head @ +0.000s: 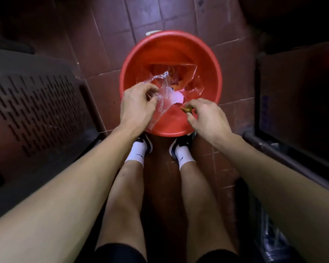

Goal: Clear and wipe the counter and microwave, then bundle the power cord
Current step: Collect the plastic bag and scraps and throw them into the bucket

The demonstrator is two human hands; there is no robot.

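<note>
A red plastic bucket (171, 48) stands on the tiled floor just in front of my feet. Crumpled clear plastic wrapping (164, 99) lies inside it over other red and orange litter. My left hand (139, 103) hovers over the bucket's near left rim, its fingers pinching the edge of the clear wrapping. My right hand (203, 115) is at the near right rim and pinches a small brown scrap (186, 110) between thumb and fingers. No counter, microwave or power cord is in view.
A dark perforated plastic crate (36, 114) stands close on the left. A dark box on a low shelf (300, 103) is on the right. Red-brown floor tiles (106, 35) stretch beyond the bucket. My bare legs and white socks fill the lower middle.
</note>
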